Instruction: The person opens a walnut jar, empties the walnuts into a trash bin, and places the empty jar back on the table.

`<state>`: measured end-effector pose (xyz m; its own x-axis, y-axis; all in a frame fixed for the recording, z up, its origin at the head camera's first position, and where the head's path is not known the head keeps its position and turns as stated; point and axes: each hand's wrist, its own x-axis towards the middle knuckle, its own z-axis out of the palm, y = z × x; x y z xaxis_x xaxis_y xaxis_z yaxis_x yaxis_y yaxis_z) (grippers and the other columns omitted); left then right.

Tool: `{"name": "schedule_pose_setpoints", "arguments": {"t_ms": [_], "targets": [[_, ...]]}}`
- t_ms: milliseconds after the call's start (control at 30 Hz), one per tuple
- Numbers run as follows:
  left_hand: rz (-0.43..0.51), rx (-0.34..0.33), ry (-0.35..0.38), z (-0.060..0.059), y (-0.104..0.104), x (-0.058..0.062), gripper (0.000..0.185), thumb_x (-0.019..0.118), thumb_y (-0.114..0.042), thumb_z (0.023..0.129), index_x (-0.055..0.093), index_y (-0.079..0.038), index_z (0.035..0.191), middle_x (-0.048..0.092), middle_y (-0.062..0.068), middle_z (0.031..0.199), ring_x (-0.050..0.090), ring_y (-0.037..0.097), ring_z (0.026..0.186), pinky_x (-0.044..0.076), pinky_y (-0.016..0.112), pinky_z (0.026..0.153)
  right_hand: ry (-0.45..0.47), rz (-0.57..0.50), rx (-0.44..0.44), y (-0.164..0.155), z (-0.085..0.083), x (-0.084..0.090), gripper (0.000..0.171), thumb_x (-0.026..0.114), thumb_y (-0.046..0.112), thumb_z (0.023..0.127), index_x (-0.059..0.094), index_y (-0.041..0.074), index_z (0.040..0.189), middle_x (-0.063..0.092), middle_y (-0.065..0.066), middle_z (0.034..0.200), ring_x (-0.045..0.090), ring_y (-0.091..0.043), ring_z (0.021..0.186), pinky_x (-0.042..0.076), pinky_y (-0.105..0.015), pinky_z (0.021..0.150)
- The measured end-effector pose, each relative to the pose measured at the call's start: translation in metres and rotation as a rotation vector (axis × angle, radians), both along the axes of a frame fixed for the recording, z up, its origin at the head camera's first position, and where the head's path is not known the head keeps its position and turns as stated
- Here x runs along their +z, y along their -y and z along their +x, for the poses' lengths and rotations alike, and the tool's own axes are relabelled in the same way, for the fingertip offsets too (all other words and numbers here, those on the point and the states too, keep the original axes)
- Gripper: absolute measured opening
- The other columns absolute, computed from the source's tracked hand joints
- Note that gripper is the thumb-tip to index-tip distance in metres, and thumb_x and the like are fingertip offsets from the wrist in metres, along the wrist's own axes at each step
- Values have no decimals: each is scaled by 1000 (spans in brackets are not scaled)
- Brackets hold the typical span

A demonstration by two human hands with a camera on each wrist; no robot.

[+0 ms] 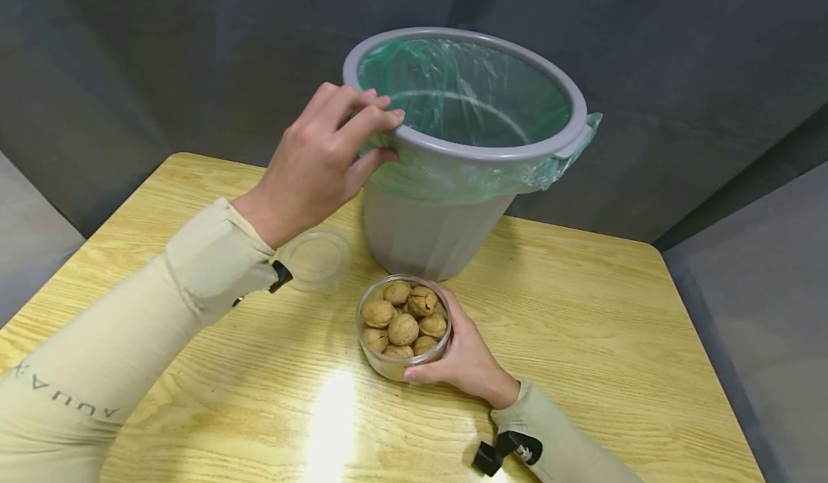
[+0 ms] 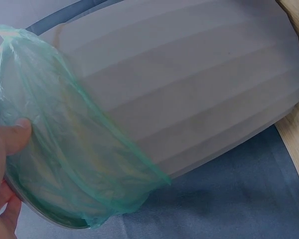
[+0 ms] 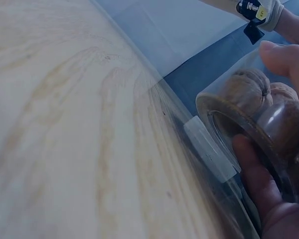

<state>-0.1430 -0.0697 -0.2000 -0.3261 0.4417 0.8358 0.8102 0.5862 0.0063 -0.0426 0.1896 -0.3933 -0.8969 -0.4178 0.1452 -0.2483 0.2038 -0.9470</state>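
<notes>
My left hand (image 1: 317, 156) grips the near left rim of a grey trash can (image 1: 423, 235), its thumb outside over the green plastic liner (image 1: 446, 181) and its fingers over the rim. The left wrist view shows that thumb pressing the liner (image 2: 65, 144) where it folds down over the can's ribbed side. Lower down, my right hand (image 1: 468, 357) holds a round clear plastic tub (image 1: 382, 364) by its right side. Several whole walnuts (image 1: 404, 330) fill the tub. From the right wrist view, a finger (image 3: 256, 174) reaches under the tub's base.
A clear round lid (image 1: 317, 259) lies on the wooden table (image 1: 582, 325), left of the can's foot. Dark grey cloth (image 1: 213, 59) hangs behind the table. The can stands near the table's back edge.
</notes>
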Motion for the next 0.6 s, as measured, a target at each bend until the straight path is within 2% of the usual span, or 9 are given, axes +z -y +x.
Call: {"name": "schedule_pose_setpoints", "arguments": {"t_ms": [267, 600], "targets": [[4, -1, 3, 1, 1, 0, 32, 74, -21, 95, 70, -4, 122, 68, 20, 120, 62, 38, 114, 53, 43, 103, -12, 14, -9, 1, 2, 3, 122, 100, 8, 60, 33, 29, 159, 48, -1, 156, 50, -16, 142, 41, -25, 117], [22, -23, 4, -1, 0, -1, 32, 74, -21, 94, 70, -4, 121, 69, 19, 120, 62, 37, 116, 52, 42, 106, -34, 15, -26, 1, 3, 9, 122, 100, 9, 59, 33, 31, 159, 49, -3, 156, 51, -16, 141, 42, -24, 116]]}}
